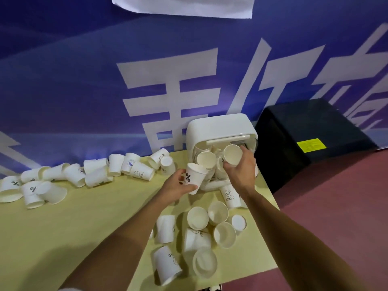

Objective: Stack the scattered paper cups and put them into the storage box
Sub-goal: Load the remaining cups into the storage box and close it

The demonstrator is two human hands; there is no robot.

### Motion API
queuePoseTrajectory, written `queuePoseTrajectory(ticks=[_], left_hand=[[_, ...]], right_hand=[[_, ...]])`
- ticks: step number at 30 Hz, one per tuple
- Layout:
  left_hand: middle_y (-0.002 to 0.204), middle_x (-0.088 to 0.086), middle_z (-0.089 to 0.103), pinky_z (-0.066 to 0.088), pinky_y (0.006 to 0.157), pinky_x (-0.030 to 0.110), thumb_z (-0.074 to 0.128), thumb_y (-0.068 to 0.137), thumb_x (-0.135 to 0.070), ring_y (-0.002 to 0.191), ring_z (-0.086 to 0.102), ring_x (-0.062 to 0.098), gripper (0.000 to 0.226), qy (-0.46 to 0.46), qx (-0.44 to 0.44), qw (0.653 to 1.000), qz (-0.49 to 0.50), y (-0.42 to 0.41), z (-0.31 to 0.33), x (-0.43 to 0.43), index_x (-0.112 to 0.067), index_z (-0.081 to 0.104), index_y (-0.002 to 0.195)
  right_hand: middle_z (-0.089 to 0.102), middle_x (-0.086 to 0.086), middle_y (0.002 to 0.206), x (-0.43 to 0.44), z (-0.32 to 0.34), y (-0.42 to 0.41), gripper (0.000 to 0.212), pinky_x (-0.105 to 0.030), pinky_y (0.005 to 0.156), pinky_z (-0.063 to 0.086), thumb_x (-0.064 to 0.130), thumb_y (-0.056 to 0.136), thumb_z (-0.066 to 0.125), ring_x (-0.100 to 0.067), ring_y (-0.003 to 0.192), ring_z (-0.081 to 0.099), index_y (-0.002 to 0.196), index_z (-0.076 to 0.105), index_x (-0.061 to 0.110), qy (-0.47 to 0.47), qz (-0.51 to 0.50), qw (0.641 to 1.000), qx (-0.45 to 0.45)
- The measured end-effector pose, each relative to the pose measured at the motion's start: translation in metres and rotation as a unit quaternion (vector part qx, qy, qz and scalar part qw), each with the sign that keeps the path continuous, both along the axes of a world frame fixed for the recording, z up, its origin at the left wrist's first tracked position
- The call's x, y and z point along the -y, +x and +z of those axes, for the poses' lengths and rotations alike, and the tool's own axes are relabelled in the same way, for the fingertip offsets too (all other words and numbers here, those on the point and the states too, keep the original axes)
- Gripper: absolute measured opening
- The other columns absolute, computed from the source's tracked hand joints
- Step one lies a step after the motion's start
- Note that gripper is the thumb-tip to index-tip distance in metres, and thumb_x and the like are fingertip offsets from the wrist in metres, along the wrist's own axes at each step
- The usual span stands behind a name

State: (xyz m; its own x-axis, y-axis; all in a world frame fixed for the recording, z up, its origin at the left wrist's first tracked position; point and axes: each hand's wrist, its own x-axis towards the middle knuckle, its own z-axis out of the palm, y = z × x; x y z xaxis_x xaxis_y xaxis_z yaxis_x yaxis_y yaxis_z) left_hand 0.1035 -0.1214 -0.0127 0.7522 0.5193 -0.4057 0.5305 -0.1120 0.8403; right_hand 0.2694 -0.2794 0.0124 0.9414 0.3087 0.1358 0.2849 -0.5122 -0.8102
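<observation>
Storage box [220,127]: white, rounded, at the far right of the yellow table [84,227], mouth toward the person; stacked cups [206,160] visible inside.
Left hand [178,185]: fingers curled round a percent-marked cup [195,177], held upright just before the box mouth.
Right hand [239,169]: fingers wrapped round a plain cup [232,154], its open end facing the viewer, at the box mouth.
Row of cups [94,171]: mostly tipped over, along the table's far edge at left; cluster of cups [205,232]: near front, between the forearms; HELLO cup [230,196] just below the box.
Black case [310,139]: right of the box, on the floor.
</observation>
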Motion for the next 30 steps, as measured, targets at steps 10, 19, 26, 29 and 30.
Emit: queuePoseTrajectory(ticks=[10,19,26,29,30], left_hand=[[0.121,-0.003,0.063,0.052,0.096,0.039,0.082,0.075,-0.032,0.106,0.063,0.014,0.069,0.003,-0.033,0.999,0.028,-0.004,-0.007,-0.003,-0.025,0.047,0.134],[0.12,-0.002,0.063,0.051,0.097,0.04,0.081,0.077,-0.034,0.106,0.062,0.015,0.061,0.002,-0.022,0.999,0.026,-0.002,0.002,0.003,-0.022,0.049,0.128],[0.118,-0.002,0.064,0.052,0.09,0.029,0.081,0.077,-0.035,0.107,0.062,0.013,0.062,0.003,0.008,1.0,-0.015,0.007,0.014,0.013,-0.026,0.052,0.131],[0.117,-0.004,0.064,0.051,0.079,0.019,0.081,0.075,-0.035,0.105,0.062,0.009,0.061,-0.002,0.015,1.0,-0.024,0.009,0.014,0.018,-0.028,0.054,0.129],[0.115,-0.005,0.064,0.049,0.074,0.015,0.081,0.075,-0.035,0.103,0.062,0.007,0.061,-0.003,0.016,1.0,-0.026,0.01,0.013,0.02,-0.028,0.054,0.129]], right_hand=[[0.043,-0.009,0.148,-0.013,-0.021,0.01,0.074,-0.038,0.111,0.036,0.03,0.083,0.077,-0.027,0.137,0.039,0.147,0.043,0.012,-0.09,0.066,0.993,-0.033],[0.055,-0.003,0.141,0.001,-0.024,-0.011,0.052,-0.029,0.103,0.039,0.045,0.089,0.068,-0.019,0.13,0.05,0.13,0.062,0.014,-0.047,0.093,0.993,-0.05],[0.063,0.007,0.126,-0.003,-0.015,-0.036,0.089,-0.027,0.093,0.05,0.075,0.069,0.071,-0.012,0.113,0.061,0.14,0.053,0.026,0.033,0.168,0.966,-0.193],[0.058,0.009,0.124,-0.003,-0.014,-0.04,0.086,-0.025,0.086,0.048,0.068,0.072,0.075,-0.012,0.11,0.06,0.143,0.048,0.027,0.015,0.168,0.967,-0.19],[0.059,0.007,0.125,-0.003,-0.014,-0.04,0.084,-0.027,0.086,0.049,0.064,0.074,0.077,-0.013,0.109,0.06,0.143,0.047,0.027,0.014,0.164,0.969,-0.186]])
